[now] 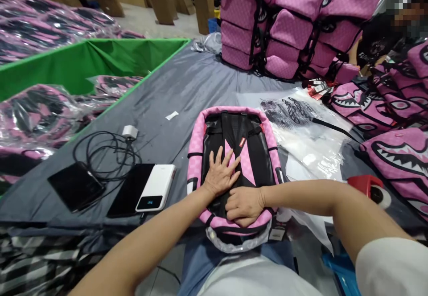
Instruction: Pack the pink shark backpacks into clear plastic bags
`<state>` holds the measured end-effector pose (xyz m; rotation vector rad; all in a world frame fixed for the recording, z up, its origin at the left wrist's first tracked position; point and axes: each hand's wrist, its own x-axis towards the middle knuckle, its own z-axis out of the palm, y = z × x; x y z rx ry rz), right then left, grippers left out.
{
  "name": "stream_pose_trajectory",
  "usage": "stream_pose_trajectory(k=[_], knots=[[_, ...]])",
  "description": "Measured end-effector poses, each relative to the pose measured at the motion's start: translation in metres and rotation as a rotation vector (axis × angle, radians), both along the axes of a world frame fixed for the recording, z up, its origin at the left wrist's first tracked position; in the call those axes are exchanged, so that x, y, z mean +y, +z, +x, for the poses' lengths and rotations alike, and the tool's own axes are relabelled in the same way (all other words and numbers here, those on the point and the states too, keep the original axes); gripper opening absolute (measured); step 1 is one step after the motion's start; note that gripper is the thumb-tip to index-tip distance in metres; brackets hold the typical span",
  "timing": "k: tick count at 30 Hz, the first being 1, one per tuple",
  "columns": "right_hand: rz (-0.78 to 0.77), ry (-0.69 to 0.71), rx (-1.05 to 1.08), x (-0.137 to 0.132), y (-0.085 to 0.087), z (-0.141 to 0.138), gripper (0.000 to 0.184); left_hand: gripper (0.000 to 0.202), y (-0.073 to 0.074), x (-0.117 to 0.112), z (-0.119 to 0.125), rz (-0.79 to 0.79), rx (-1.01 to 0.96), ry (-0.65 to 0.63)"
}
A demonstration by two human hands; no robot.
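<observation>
A pink and black backpack lies on the grey-covered table in front of me, with its black back panel and straps facing up. My left hand rests flat on the middle of that panel, fingers spread. Close beside it, my right hand is closed, its fingers curled down against the lower part of the panel. What those fingers hold, if anything, is hidden beneath them. Clear plastic wrap covers the handle at the near edge, and a hang tag sticks out at the lower right.
A white power bank, dark devices and a coiled cable lie left. Clear plastic bags and a red tape dispenser are right. Pink backpacks stand stacked behind. A green-walled bin holds wrapped ones. Another person is partly visible far right.
</observation>
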<state>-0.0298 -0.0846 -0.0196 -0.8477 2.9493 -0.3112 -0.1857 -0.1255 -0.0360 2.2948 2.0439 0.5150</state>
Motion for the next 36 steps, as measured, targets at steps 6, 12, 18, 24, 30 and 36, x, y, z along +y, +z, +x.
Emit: stream_pose_trajectory(k=[6, 12, 18, 24, 30, 36], knots=[[0.045, -0.152, -0.064, 0.009, -0.015, -0.002, 0.007, 0.058, -0.002, 0.003, 0.003, -0.043, -0.003, 0.047], [0.027, -0.319, -0.166, -0.016, 0.007, 0.013, 0.022, 0.07, 0.001, -0.013, 0.011, -0.155, 0.003, 0.021], [0.066, -0.853, 0.222, 0.045, 0.047, 0.004, 0.035, 0.08, -0.001, -0.05, 0.03, -0.178, -0.011, -0.035], [0.095, -1.386, 0.157, 0.099, 0.019, -0.007, 0.054, 0.09, 0.01, -0.072, 0.036, -0.19, 0.025, -0.039], [-0.068, -1.381, 0.247, 0.1, -0.023, -0.005, 0.057, 0.076, 0.047, 0.012, 0.015, -0.045, 0.096, -0.002], [-0.387, -1.556, 0.499, 0.146, 0.006, 0.009, 0.049, 0.073, 0.011, 0.064, 0.013, -0.06, 0.056, 0.099]])
